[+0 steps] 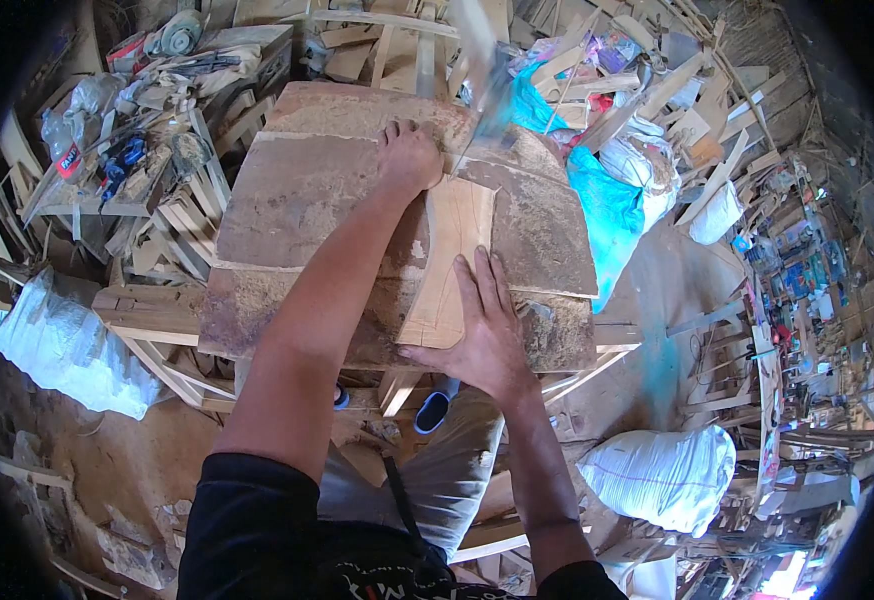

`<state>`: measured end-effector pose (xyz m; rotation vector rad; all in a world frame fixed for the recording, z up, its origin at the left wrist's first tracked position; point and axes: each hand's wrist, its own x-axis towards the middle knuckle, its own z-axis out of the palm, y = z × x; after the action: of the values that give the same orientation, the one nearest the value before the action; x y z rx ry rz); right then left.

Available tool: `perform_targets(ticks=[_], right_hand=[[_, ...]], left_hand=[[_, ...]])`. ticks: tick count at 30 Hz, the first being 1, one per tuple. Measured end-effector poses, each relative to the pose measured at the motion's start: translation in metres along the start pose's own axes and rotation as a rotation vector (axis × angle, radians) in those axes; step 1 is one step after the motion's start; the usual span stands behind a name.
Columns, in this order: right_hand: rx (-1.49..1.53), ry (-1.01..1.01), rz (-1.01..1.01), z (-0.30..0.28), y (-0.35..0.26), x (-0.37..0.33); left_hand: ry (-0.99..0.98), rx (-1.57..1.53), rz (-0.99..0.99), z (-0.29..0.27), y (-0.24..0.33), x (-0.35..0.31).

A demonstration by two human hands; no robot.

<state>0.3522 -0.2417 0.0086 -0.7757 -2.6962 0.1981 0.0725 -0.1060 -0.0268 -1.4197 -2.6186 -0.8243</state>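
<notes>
A pale wooden board [447, 255] with curved sides lies on the brown, dust-covered work table [297, 200]. My right hand [487, 325] holds it near its close end, fingers along its right side and thumb stretched across the near edge. At the board's far left corner, my left hand [412, 158] rests with bent fingers; anything inside them is hidden. Just right of that hand, a thin upright saw blade [464, 150] meets the board's far end. Above it, a pale blurred machine part [492, 95] hangs over the table.
Cut wood and a blue drill [122, 165] crowd a side bench at left. A turquoise sheet [602, 215] hangs beside the table's right edge. Full white sacks [662, 475] stand on the floor at both sides. Timber offcuts [697, 125] are heaped at far right.
</notes>
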Motion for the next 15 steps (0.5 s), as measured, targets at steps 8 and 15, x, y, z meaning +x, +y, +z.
perform_targets(ticks=[8,15], right_hand=[[0.02,0.045,-0.022,0.0036,0.0021,0.002],[0.026,0.043,-0.022,0.0038,0.0017,0.0043]], left_hand=[[0.025,0.037,-0.016,0.003,0.0004,0.0015],[0.11,-0.077,0.038,0.0036,-0.0024,-0.0012]])
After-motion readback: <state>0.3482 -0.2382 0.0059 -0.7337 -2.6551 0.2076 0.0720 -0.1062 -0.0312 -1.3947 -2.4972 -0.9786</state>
